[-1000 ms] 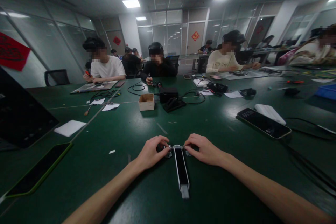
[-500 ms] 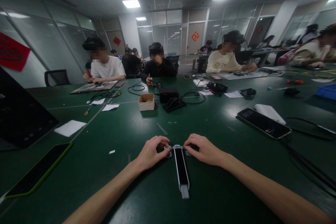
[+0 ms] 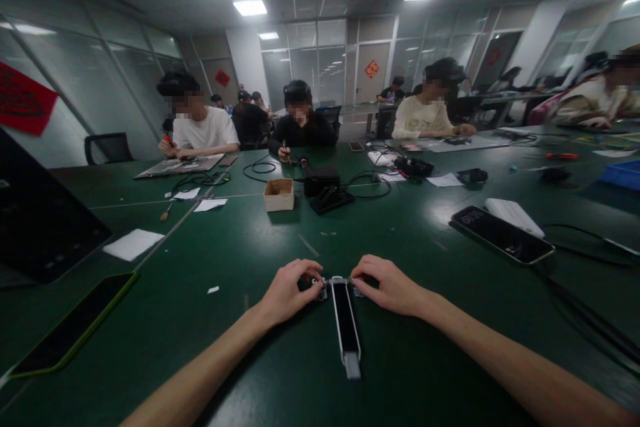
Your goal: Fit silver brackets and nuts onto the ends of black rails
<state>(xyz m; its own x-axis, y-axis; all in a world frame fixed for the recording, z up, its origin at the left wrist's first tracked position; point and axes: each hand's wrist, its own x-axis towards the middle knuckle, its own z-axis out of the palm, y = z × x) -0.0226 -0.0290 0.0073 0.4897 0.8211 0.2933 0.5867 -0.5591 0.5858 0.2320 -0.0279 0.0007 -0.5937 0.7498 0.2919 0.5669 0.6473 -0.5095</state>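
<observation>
On the green table lies a long, narrow device point(image 3: 346, 320) with a black top, pale edges and a silvery tab point(image 3: 353, 365) at its near end. A thin metal crosspiece point(image 3: 339, 280) runs across its far end. My left hand point(image 3: 294, 288) is closed in a pinch at the crosspiece's left end, where small metallic parts show under the fingers. At the right end, the thumb and fingers of my right hand point(image 3: 383, 285) pinch the same crosspiece. The fingertips hide the exact grip points, and the small parts are too tiny to name.
A green-edged phone or tablet point(image 3: 75, 327) lies left, below a dark screen point(image 3: 40, 220). To the right are a black phone point(image 3: 503, 233), a white block point(image 3: 515, 215) and cables. Ahead stand a small open box point(image 3: 279, 195) and black equipment point(image 3: 321, 181). Several people sit opposite.
My hands and the device stay in place. Across the table, the hand of the person in the cream shirt has shifted slightly left.
</observation>
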